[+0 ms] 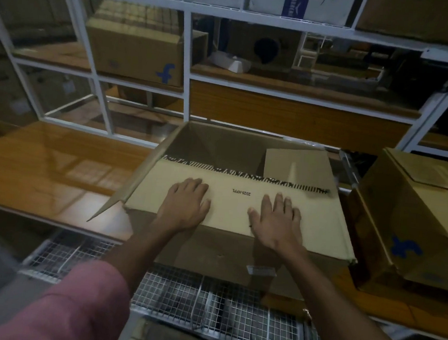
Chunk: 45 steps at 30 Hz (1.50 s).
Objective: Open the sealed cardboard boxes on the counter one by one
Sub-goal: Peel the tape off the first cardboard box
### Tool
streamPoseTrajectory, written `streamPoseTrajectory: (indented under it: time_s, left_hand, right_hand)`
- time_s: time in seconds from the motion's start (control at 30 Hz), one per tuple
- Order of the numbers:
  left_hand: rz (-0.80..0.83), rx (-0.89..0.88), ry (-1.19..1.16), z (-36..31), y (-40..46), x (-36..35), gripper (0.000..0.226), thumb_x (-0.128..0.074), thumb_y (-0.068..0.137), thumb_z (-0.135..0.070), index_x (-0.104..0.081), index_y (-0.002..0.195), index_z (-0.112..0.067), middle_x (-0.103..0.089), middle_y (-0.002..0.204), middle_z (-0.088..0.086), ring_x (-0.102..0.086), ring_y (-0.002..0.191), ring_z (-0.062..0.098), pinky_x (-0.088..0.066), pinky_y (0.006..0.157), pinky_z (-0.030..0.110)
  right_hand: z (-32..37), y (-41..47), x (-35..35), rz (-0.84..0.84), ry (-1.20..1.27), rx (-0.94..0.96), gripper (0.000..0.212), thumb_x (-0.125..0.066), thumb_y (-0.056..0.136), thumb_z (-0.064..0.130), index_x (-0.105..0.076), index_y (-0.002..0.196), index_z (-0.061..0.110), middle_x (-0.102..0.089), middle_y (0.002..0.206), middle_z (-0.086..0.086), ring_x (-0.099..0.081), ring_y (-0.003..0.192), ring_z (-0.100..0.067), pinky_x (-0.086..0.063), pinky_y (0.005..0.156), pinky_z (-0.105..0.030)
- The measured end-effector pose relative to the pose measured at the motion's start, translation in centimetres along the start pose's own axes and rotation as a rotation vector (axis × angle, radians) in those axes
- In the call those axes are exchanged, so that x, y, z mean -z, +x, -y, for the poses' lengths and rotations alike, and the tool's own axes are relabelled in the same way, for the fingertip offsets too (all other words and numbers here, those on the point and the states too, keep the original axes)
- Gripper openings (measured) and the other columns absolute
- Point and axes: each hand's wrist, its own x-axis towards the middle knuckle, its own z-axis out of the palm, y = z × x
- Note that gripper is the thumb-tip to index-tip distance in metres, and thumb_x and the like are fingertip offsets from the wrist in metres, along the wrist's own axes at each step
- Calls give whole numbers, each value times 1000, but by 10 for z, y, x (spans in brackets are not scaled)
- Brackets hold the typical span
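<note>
Pressing the near flap [241, 212] flat, left hand [186, 201] and right hand [276, 223] lie open-palmed, steadying the box [223, 262] at the counter [41, 170] front edge.

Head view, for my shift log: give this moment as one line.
box: open on counter | near flap: folded out | left hand: flat on flap | right hand: flat on flap | second box: right

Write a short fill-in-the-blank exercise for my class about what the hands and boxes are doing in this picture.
1. Both hands, left hand and right hand, lie ____ on the near flap.
2. The middle box is already ____.
3. The logo on the right box is ____ in colour.
4. The counter is made of ____.

Missing words: flat; open; blue; wood
</note>
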Motion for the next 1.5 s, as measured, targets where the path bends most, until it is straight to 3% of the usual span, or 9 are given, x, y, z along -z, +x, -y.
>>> streamPoseTrajectory:
  time_s: [0.33,0.5,0.63,0.73,0.83,1.03,1.27,1.4,1.5]
  left_hand:
    - [48,24,-3,-5,11,2,49,-36,101,-43,-49,142,-19,-42,156,5,-35,145,23,-28,116,43]
    - [88,39,-103,15,27,17,34,-47,96,-36,-62,123,-21,-65,127,4,-59,118,27,-47,99,43]
    - [65,314,82,59,30,27,34,-39,97,-42,-56,122,-26,-52,136,2,-34,138,33,-26,105,60]
    - [57,501,-52,83,28,26,36,-36,102,-37,-49,133,-21,-47,141,12,-44,128,40,-38,101,58]
    - [27,516,-149,96,32,22,33,-37,103,-24,-49,133,-22,-57,129,15,-58,111,39,-50,92,50]
    - [-15,535,-213,106,37,21,22,-39,103,-22,-54,119,-27,-63,113,12,-58,103,36,-48,84,48]
    - [-90,597,-221,97,46,21,30,-38,105,-25,-58,127,-24,-63,117,12,-59,110,37,-45,86,47]
    - [-124,562,-211,97,46,14,30,-40,102,-19,-56,128,-18,-62,119,11,-62,105,35,-49,82,45]
    - [-126,458,-100,96,50,13,32,-47,95,-17,-55,126,-15,-52,138,12,-54,120,36,-45,99,52]
  right_hand:
    - [21,7,1,-1,45,94,56,-24,104,45,-30,154,20,-13,168,-14,-7,154,-36,-7,121,-61]
    - [62,24,-3,11,77,219,57,-23,105,48,-30,154,21,-14,168,-11,-7,155,-32,-5,123,-58]
    - [80,40,-7,16,48,262,59,-20,103,52,-26,155,24,-10,168,-10,-5,155,-32,-3,122,-59]
    - [82,53,-8,34,40,273,60,-20,102,55,-26,155,27,-10,169,-9,-4,155,-31,-2,122,-58]
    - [83,67,-10,49,43,283,61,-21,102,57,-27,155,28,-10,169,-8,-5,155,-29,-3,122,-58]
    - [85,90,-16,52,53,280,58,-23,101,58,-33,150,29,-16,168,-8,-10,154,-30,-7,121,-58]
    - [79,114,-13,-18,83,292,53,-30,100,55,-45,141,25,-28,162,-11,-21,150,-28,-13,121,-52]
    - [75,129,-5,-34,109,255,56,-32,101,56,-40,147,24,-25,163,-12,-17,151,-31,-11,120,-53]
    - [68,146,10,11,57,146,66,-28,100,63,-35,152,24,-30,160,-16,-18,150,-35,-8,120,-57]
